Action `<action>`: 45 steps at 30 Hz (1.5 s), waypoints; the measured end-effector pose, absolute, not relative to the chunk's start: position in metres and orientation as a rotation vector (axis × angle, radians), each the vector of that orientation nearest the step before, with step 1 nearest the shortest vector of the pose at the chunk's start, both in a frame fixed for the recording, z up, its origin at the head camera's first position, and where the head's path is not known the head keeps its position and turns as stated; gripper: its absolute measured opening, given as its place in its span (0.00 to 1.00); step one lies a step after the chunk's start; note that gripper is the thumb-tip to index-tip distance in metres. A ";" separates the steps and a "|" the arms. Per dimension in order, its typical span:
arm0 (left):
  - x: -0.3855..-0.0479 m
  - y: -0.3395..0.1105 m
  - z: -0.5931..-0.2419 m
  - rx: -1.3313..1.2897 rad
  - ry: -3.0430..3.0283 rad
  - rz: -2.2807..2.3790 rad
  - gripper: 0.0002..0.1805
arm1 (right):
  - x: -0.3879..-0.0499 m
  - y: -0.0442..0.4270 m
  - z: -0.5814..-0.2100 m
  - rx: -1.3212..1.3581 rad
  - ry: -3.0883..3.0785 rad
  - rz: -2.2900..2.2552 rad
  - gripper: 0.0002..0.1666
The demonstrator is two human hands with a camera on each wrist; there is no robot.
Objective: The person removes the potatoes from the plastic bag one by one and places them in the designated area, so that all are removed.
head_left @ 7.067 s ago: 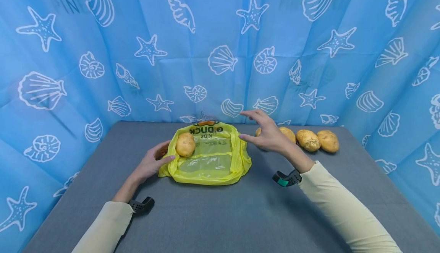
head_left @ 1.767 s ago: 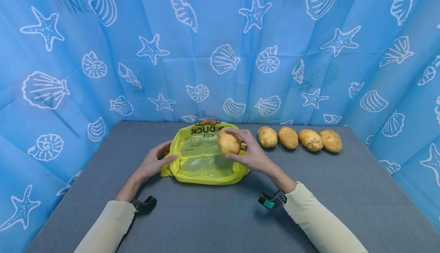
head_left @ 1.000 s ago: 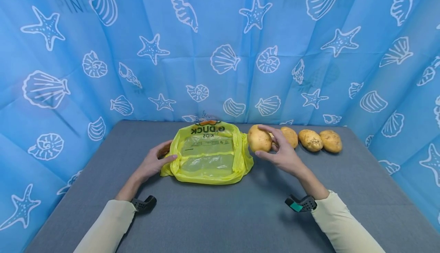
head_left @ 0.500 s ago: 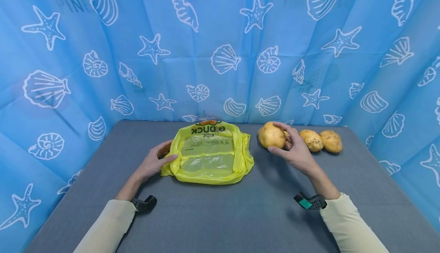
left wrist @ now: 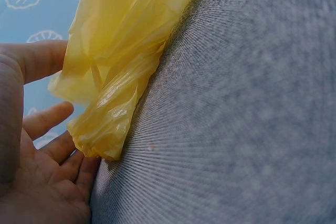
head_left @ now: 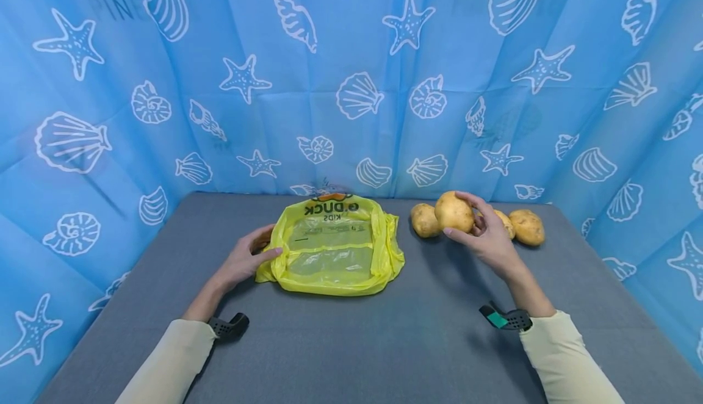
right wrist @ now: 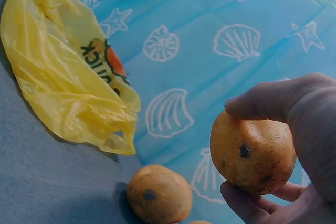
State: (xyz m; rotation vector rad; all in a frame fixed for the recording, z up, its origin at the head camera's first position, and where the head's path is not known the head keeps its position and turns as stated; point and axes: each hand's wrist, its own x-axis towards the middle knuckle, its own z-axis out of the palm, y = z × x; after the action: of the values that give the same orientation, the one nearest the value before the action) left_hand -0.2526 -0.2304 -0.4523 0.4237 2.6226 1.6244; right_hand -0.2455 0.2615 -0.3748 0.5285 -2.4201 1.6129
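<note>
My right hand (head_left: pixel 486 233) grips a potato (head_left: pixel 454 212) between thumb and fingers, raised in front of the row at the back right. Dirt spots mark this potato (right wrist: pixel 252 153) in the right wrist view. Another potato (head_left: pixel 425 221) sits just left of it; a further potato (head_left: pixel 526 227) ends the row on the right, and those between are partly hidden by the hand. My left hand (head_left: pixel 246 256) stays at the left rim of a yellow plastic bag (head_left: pixel 332 285), its mouth facing me. In the left wrist view the thumb touches the bag (left wrist: pixel 126 51), with the fingers loosely spread below.
A grey cloth (head_left: pixel 329 349) covers the table. Behind and at both sides hangs a blue curtain (head_left: pixel 307 117) with shell and starfish prints. The bag stands near the table's back edge, left of the potatoes.
Earlier a potato lay in the bag's left part; it no longer shows there. My right hand has carried a potato from over the bag rightward to the row. The left hand stays put.
</note>
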 end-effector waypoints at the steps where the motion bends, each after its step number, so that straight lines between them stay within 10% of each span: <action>1: -0.253 -0.230 -0.452 0.421 2.623 1.622 0.38 | -0.246 0.263 -0.374 0.517 -2.415 1.614 0.43; 45: -0.251 -0.230 -0.452 0.432 2.621 1.634 0.37 | -0.251 0.365 -0.365 0.084 -2.445 1.451 0.41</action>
State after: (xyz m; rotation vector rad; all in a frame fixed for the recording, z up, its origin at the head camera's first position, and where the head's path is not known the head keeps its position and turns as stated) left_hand -0.2514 -0.2303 -0.4516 0.4316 2.6211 1.6342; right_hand -0.2506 0.3654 -0.3650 0.0838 -2.4450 1.4509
